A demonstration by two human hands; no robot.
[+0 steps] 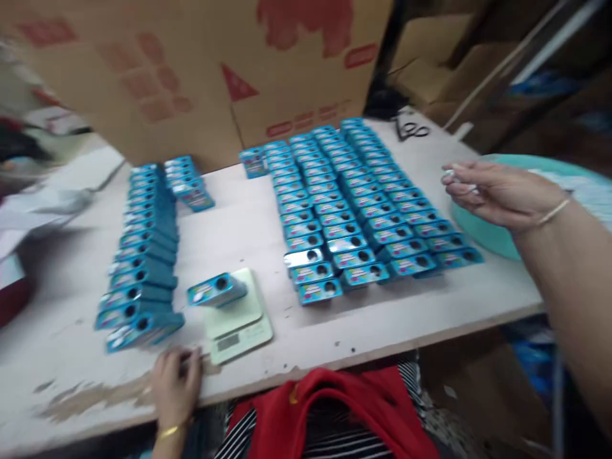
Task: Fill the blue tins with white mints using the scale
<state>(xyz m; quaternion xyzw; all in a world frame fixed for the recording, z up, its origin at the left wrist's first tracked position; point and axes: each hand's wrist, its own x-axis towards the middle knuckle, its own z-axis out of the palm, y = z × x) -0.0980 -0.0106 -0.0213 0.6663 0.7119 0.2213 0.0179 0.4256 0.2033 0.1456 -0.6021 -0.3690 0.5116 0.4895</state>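
My left hand (176, 382) rests on the table's front edge (382, 331), fingers curled, just left of a small pale green scale (238, 317). One blue box (217, 289) lies on the scale's platform. My right hand (497, 191) hovers at the right of a large block of several rows of blue boxes (358, 204), its fingers pinched on a small whitish thing that is too blurred to name. Another long row of blue boxes (143, 255) runs down the left side.
A big cardboard box (205, 70) stands at the back of the table. Black scissors (411, 129) lie at the back right. A teal basin (535, 191) sits at the right edge. Red cloth (335, 408) lies in my lap below the table.
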